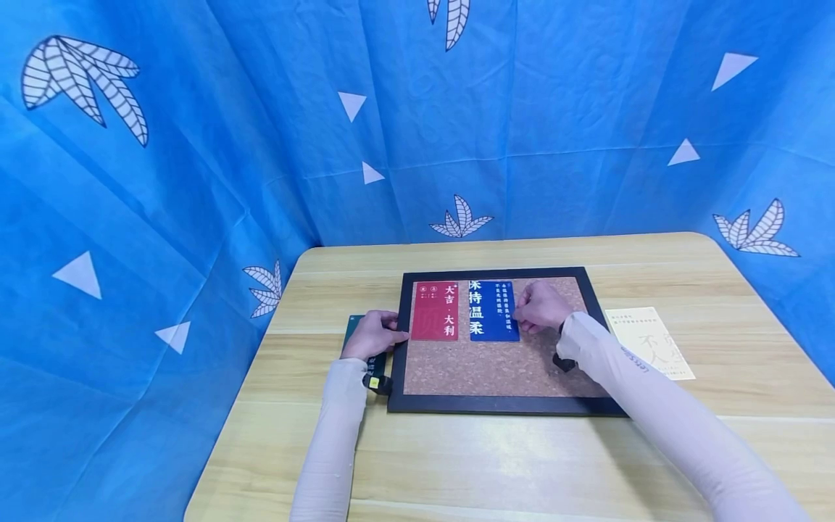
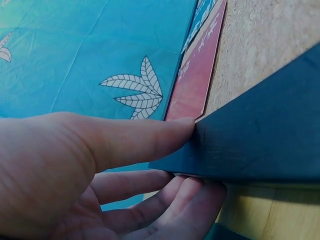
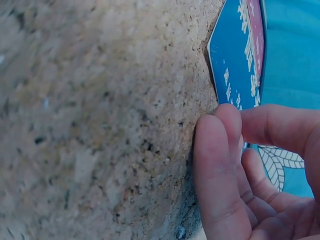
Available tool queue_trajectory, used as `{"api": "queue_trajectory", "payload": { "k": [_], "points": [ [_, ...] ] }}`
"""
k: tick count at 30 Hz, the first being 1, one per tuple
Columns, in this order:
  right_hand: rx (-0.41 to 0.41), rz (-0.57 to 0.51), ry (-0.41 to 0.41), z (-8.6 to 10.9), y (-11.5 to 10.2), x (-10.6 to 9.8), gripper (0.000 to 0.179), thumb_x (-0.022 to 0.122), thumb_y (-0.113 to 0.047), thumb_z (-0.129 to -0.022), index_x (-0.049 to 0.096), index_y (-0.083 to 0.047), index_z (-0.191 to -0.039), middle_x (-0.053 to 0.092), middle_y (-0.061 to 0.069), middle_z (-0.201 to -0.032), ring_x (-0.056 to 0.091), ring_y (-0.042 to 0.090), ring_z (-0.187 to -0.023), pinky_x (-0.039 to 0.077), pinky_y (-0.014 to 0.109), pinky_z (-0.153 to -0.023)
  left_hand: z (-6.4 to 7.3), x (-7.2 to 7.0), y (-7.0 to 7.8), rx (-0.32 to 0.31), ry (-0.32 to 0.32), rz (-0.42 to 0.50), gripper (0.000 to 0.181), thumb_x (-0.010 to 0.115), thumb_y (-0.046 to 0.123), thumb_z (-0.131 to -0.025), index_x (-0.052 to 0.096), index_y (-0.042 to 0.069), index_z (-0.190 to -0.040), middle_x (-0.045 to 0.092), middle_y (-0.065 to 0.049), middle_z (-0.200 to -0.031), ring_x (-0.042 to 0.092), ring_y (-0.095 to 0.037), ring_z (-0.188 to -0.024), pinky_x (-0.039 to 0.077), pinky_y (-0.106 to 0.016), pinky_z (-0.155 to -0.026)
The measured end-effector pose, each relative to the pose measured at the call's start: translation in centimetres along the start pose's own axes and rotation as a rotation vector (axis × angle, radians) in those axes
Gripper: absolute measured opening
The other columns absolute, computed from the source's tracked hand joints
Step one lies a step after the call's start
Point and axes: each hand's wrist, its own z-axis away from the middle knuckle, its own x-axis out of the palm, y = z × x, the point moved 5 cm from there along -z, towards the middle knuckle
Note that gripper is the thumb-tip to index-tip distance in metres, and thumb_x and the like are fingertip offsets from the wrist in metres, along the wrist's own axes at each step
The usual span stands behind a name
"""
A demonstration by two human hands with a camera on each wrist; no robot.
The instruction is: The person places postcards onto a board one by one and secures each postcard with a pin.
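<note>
Card in blue (image 1: 494, 312), white vertical characters, lies in the upper middle of the cork board (image 1: 470, 370), its top near the frame's far bar. Right hand (image 1: 543, 308) at its right edge – thumb and fingertips pinching that side, per the right wrist view; remaining fingers bent in. Red card (image 1: 435, 312) to its left, also with white characters, a strip of cork between the two; it sits in the upper left of the board. Black frame (image 1: 509, 404) runs round the cork. Left hand (image 1: 373, 335) grips the frame's left side – thumb on top close to the red card's corner, other fingers curled against the outer side and underneath. Green card (image 1: 352, 326) on the table (image 1: 522, 471), left of the frame, partly covered by the left hand. Cream card (image 1: 651, 342) with pale print on the table too, just beside the frame's right side, near the right forearm. Light sleeves (image 1: 329, 442) on both arms, small lettering on the right one. Small black camera (image 1: 377, 383) with a yellow patch at the left wrist. Blue curtain (image 1: 417, 123) with white leaves and triangles behind and to the left.
</note>
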Motion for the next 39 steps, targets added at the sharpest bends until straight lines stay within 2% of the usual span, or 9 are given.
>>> {"api": "queue_trajectory", "payload": {
  "k": [6,12,18,21,25,28,33,37,39],
  "points": [
    [0.007,-0.005,-0.006,0.1,-0.1,0.1,0.011,0.069,-0.002,-0.091,0.059,0.002,-0.094,0.068,0.009,-0.07,0.067,0.014,-0.059,0.061,0.03,-0.058,0.1,-0.1,0.1,0.021,0.005,-0.09,0.061,0.077,0.031,-0.094,0.057,0.008,-0.147,0.068,-0.011,-0.123,0.07,-0.021,-0.094,0.057,-0.044,-0.098],
    [0.024,-0.021,-0.012,0.0,0.1,0.2,0.012,0.07,-0.004,-0.091,0.059,0.001,-0.094,0.069,0.009,-0.071,0.067,0.015,-0.06,0.061,0.03,-0.058,0.7,-0.2,0.8,0.073,0.011,-0.17,0.064,0.07,0.039,-0.098,0.052,0.008,-0.151,0.065,-0.013,-0.134,0.062,-0.028,-0.117,0.053,-0.048,-0.103],
    [0.022,-0.021,-0.011,0.0,0.0,0.3,0.011,0.07,-0.004,-0.092,0.06,0.002,-0.094,0.069,0.009,-0.07,0.068,0.015,-0.059,0.06,0.03,-0.058,1.3,-0.1,1.8,0.146,0.038,-0.216,0.065,0.068,0.041,-0.099,0.048,0.011,-0.154,0.054,-0.016,-0.149,0.055,-0.033,-0.132,0.052,-0.054,-0.106],
    [0.022,-0.02,-0.01,-0.1,0.1,0.2,0.011,0.07,-0.004,-0.092,0.06,0.001,-0.093,0.069,0.009,-0.071,0.068,0.015,-0.059,0.06,0.03,-0.058,1.9,0.3,2.7,0.216,0.025,-0.296,0.067,0.067,0.044,-0.099,0.047,0.014,-0.155,0.049,-0.015,-0.154,0.048,-0.033,-0.14,0.05,-0.058,-0.108],
    [0.018,-0.019,-0.018,0.0,0.1,0.1,0.012,0.07,-0.004,-0.093,0.059,0.002,-0.095,0.07,0.011,-0.074,0.068,0.016,-0.062,0.061,0.031,-0.06,2.7,1.3,4.4,0.346,-0.037,-0.42,0.072,0.066,0.05,-0.098,0.044,0.018,-0.158,0.04,-0.012,-0.162,0.036,-0.033,-0.151,0.046,-0.061,-0.112],
    [0.017,-0.01,-0.02,0.0,0.0,0.1,0.013,0.07,-0.005,-0.094,0.059,0.002,-0.096,0.071,0.013,-0.077,0.069,0.018,-0.063,0.062,0.031,-0.061,3.2,2.3,5.8,0.459,-0.086,-0.509,0.073,0.064,0.053,-0.098,0.043,0.02,-0.158,0.036,-0.009,-0.166,0.028,-0.033,-0.155,0.037,-0.061,-0.119],
    [0.012,-0.007,-0.023,0.1,0.0,0.0,0.013,0.069,-0.005,-0.094,0.059,0.002,-0.096,0.07,0.012,-0.078,0.069,0.018,-0.064,0.062,0.031,-0.061,3.6,5.0,7.7,0.644,-0.17,-0.674,0.069,0.056,0.055,-0.101,0.044,0.016,-0.157,0.037,-0.011,-0.167,0.025,-0.04,-0.157,0.019,-0.062,-0.127],
    [0.008,-0.013,-0.024,0.1,0.0,0.1,0.012,0.069,-0.004,-0.093,0.059,0.002,-0.096,0.07,0.012,-0.075,0.068,0.017,-0.063,0.061,0.031,-0.06,3.7,7.2,7.9,0.701,-0.216,-0.784,0.069,0.052,0.059,-0.101,0.044,0.02,-0.157,0.039,-0.008,-0.166,0.024,-0.037,-0.157,0.017,-0.06,-0.128],
    [0.01,-0.013,-0.024,0.1,-0.1,0.1,0.012,0.069,-0.004,-0.093,0.059,0.003,-0.096,0.07,0.011,-0.075,0.068,0.017,-0.062,0.061,0.031,-0.06,3.7,8.0,7.9,0.716,-0.218,-0.83,0.069,0.051,0.061,-0.1,0.044,0.023,-0.158,0.04,-0.005,-0.166,0.025,-0.034,-0.157,0.019,-0.058,-0.128]
  ]
}}
